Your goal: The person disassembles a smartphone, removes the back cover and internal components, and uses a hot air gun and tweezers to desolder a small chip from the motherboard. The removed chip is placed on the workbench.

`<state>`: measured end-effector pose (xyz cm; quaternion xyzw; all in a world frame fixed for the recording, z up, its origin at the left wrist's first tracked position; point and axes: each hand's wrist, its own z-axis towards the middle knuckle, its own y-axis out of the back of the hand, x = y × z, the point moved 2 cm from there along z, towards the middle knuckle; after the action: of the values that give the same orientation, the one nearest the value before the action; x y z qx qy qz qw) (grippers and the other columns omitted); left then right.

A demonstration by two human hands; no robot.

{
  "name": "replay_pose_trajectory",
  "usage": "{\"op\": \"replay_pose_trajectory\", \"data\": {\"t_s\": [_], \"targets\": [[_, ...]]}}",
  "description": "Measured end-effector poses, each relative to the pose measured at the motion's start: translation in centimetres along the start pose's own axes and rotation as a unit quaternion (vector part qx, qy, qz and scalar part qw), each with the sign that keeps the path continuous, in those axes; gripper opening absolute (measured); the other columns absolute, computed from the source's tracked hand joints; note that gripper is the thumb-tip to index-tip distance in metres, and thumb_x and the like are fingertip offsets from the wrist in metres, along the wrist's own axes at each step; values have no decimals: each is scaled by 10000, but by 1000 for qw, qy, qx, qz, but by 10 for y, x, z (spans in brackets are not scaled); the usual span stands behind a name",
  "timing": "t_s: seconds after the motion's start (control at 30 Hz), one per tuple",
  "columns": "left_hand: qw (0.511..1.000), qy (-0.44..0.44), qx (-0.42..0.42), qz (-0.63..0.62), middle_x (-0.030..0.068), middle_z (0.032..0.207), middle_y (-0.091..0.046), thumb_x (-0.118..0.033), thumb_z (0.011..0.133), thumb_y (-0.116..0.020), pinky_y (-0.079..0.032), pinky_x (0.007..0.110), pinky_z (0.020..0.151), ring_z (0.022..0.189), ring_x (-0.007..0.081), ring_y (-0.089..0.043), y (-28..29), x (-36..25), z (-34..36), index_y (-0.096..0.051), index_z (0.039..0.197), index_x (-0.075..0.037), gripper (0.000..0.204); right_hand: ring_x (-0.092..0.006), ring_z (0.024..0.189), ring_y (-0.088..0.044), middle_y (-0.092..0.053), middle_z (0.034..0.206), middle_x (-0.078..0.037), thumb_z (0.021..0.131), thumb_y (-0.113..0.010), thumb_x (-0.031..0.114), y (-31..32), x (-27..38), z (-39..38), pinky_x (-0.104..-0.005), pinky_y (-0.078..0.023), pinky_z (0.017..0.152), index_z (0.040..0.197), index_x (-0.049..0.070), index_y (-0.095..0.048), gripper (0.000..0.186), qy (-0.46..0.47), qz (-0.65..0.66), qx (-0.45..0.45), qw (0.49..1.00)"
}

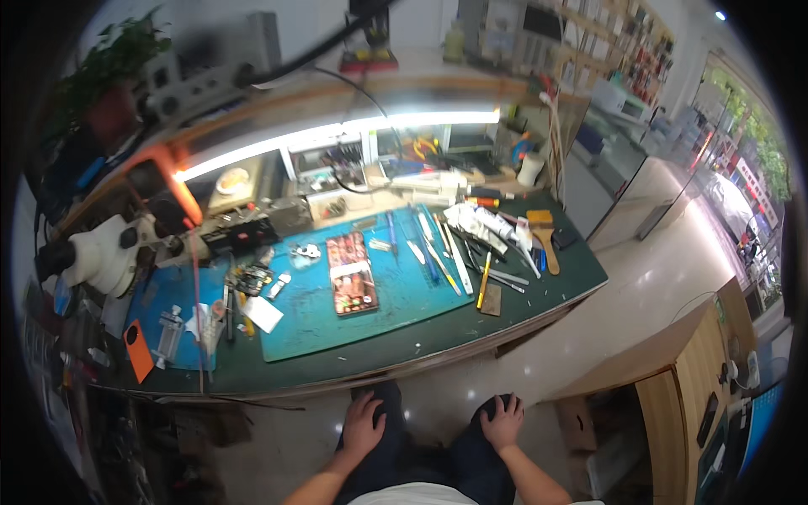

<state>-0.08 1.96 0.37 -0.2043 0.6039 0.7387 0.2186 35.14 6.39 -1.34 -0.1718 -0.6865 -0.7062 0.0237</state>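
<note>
My left hand (364,426) lies on my left knee, its fingers stretched out and holding nothing. On the other knee rests my right hand (503,422), fingers apart and likewise bare. Both are below the front edge of a dark green workbench (404,349), away from everything on it. Facing me on a blue work mat (299,337) is a phone (353,290) with a reddish, patterned face and a pale band across its middle. Tweezers and slim tools lie to its right, among them a yellow-handled tool (485,282).
A white microscope (105,257) stands at the left, near an orange phone back cover (137,349) and a metal clamp (169,332). A wooden-handled brush (547,244) lies at the bench's right end. A strip light (337,135) glows behind. Wooden cabinet (656,362) to my right.
</note>
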Motion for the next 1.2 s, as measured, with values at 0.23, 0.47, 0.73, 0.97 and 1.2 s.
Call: {"op": "replay_pose_trajectory", "data": {"t_s": [0.23, 0.47, 0.73, 0.97, 1.2], "targets": [[976, -63, -66, -198, 147, 1208, -711, -16, 898, -686, -540, 461, 980, 1102, 381, -673, 86, -46, -76, -661, 1259, -49, 363, -334, 976, -700, -696, 1105, -162, 902, -714, 134, 134, 98, -46, -396, -569, 856, 1224, 43, -678, 336, 211, 246, -99, 941], [940, -253, -215, -79, 101, 1067, -738, 76, 803, -684, -547, 417, 858, 897, 310, -694, 239, -69, -1, -701, 1157, -62, 381, -270, 765, -675, -673, 873, -90, 922, -742, 126, 235, 259, 49, -372, -543, 687, 1147, 85, -721, 229, 359, 250, -145, 888], [901, 68, -21, -429, 220, 1384, -582, -101, 1035, -611, -532, 363, 1010, 1263, 270, -618, 250, -20, 180, -285, 1551, 37, 625, -373, 954, -713, -699, 1071, -184, 941, -681, 317, 170, 371, 207, -458, -582, 820, 1259, 51, -646, 417, 350, 53, -175, 919], [820, 168, 48, -546, 259, 1561, -387, -167, 1064, -599, -451, 432, 1168, 1457, 311, -427, 246, -18, 215, -150, 1617, 5, 733, -367, 894, -715, -680, 969, -175, 851, -679, 215, 175, 347, 219, -451, -593, 788, 1169, 35, -652, 367, 362, 49, -139, 921], [735, 225, 61, -637, 289, 1593, -335, -148, 1060, -601, -432, 492, 1187, 1489, 361, -391, 264, -23, 214, -130, 1628, 1, 753, -362, 845, -734, -727, 942, -190, 934, -677, 210, 193, 356, 180, -458, -587, 764, 1178, 13, -659, 314, 345, 110, -107, 926]]}}
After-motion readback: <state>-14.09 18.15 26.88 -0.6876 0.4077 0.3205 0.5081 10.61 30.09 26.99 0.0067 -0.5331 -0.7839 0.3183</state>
